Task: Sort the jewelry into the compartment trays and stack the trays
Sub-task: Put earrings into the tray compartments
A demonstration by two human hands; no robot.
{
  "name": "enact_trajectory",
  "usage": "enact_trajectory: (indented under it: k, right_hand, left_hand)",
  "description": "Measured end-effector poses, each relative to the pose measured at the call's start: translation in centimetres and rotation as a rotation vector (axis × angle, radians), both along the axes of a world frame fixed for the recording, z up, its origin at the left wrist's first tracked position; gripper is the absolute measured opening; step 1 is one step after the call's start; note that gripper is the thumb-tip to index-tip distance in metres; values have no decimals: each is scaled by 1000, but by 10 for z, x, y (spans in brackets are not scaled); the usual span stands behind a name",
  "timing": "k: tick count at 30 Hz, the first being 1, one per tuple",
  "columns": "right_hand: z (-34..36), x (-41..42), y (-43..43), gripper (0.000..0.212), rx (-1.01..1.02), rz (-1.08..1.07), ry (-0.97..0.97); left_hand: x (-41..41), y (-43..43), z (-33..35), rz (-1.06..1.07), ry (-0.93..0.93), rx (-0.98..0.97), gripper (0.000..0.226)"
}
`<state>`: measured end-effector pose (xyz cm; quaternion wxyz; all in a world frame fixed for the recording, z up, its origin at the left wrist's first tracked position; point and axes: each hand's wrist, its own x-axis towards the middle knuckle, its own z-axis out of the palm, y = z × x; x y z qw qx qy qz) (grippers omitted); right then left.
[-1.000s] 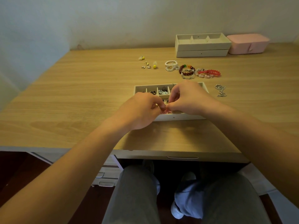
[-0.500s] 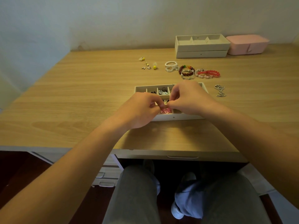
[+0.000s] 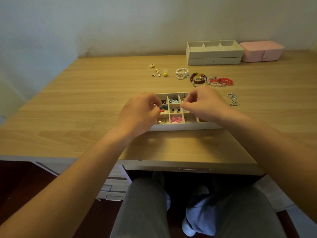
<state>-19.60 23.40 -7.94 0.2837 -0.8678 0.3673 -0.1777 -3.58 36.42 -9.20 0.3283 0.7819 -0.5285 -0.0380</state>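
The compartment tray [image 3: 185,125] sits near the counter's [image 3: 85,100] front edge. The left hand [image 3: 140,112] is curled over its left cells and the right hand [image 3: 204,102] pinches its fingertips over the right. I cannot tell whether either holds anything. Bracelets [image 3: 212,79] lie loose beyond it.

The left hand [image 3: 139,114] covers the left columns of the compartment tray [image 3: 185,125], and the right hand [image 3: 205,103] hides its right end. Both hands are curled; whether either of the 2 pinches anything is too small to tell. The tiny pieces [image 3: 157,75] beyond the left hand cannot be identified. Both forearms [image 3: 68,177] run off the frame.
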Motion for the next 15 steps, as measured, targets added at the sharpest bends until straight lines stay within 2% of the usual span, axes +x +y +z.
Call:
enact_trajectory:
  k: [2, 5, 11, 15]
  right_hand:
    - [0, 0, -3, 18, 8, -11, -2]
    - [1, 5, -6, 17, 33, -20, 8]
    - [12, 31, -28, 14, -23, -50, -13]
    - [15, 58, -66, 21, 34, -113, -67]
  left_hand:
    - [6, -1, -2, 91, -52, 35, 21]
    - [9, -6, -5, 128, -24, 97, 26]
    - [20, -32, 7, 147, 27, 65, 18]
    - [44, -66, 13, 193, 75, 67, 20]
